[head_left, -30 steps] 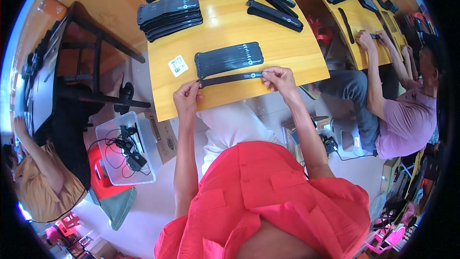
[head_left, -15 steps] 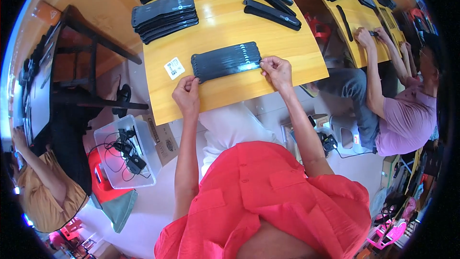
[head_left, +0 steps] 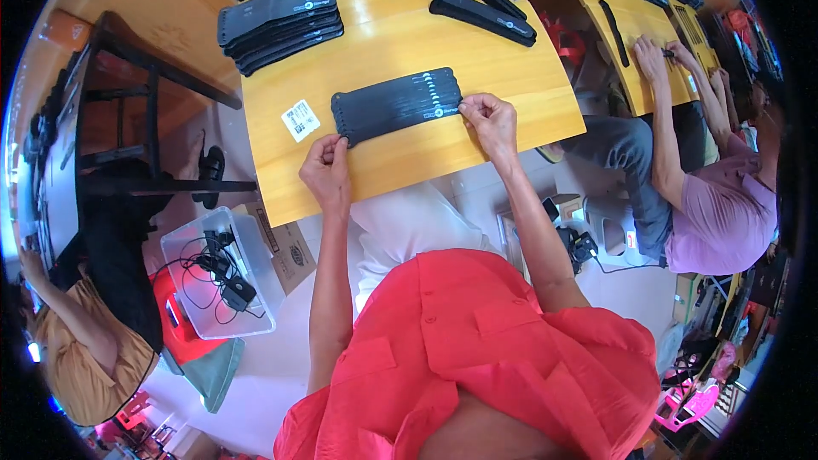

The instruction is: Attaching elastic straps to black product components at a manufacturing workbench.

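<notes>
On the yellow wooden table (head_left: 409, 169) a fanned row of black straps (head_left: 392, 107) lies flat, each overlapping its neighbour, with a rounded tab at the left end. My left hand (head_left: 326, 169) pinches the near left corner of the row between thumb and finger. At the right end, my right hand (head_left: 492, 126) pinches the near right corner. A white label with a printed code (head_left: 300, 120) is on the tabletop to the left of the row.
Stacked black straps (head_left: 281, 24) stand at the far left, with more loose strap bundles (head_left: 481, 17) at the far right. A clear plastic bin (head_left: 220, 273) of black cables is on the floor at left. Co-workers sit at both sides, one in a purple shirt (head_left: 724, 217).
The view has shifted slightly, so the table appears a little farther left. Both hands keep their pinch at the two ends of the strap row, which looks much the same.
</notes>
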`<action>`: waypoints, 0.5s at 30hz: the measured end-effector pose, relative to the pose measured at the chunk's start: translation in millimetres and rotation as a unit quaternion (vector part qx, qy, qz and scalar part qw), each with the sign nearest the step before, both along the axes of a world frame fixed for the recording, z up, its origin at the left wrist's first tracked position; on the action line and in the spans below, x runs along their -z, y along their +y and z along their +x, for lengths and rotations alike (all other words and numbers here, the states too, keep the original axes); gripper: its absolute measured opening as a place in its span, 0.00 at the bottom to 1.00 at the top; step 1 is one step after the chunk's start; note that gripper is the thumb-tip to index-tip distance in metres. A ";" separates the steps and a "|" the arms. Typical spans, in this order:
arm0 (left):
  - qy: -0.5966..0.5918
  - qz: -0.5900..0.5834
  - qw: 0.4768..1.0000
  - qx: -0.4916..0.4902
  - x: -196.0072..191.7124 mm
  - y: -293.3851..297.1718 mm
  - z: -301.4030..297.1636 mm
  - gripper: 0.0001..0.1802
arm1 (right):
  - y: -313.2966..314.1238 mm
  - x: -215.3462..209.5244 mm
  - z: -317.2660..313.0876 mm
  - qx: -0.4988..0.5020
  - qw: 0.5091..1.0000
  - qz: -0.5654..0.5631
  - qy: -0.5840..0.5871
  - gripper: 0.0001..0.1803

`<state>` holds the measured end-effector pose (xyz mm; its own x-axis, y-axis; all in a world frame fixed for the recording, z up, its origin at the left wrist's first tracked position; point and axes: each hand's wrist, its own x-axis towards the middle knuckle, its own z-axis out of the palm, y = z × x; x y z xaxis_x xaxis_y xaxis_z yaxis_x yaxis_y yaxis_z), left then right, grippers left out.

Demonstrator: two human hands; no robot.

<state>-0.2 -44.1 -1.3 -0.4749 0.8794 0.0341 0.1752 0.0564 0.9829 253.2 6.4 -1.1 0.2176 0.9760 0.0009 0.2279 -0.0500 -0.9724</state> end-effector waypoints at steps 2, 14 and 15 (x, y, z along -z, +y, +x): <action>0.003 0.000 1.000 -0.001 0.3 0.3 0.0 0.06 | 0.6 1.9 0.6 -0.003 1.000 0.000 0.002 0.03; 0.010 -0.015 1.000 -0.012 2.7 2.7 -0.2 0.06 | 1.0 -5.0 -2.2 0.004 0.999 -0.024 -0.031 0.03; 0.007 -0.015 1.000 -0.013 2.7 3.0 -0.2 0.05 | 0.8 -6.7 -3.2 0.008 0.999 -0.028 -0.025 0.04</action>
<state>-0.3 -41.2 -4.0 -0.4965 0.8679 0.0154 0.1871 0.0897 0.9782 250.0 7.2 5.7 0.2342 0.9712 -0.0430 0.2757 -0.1087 -0.9551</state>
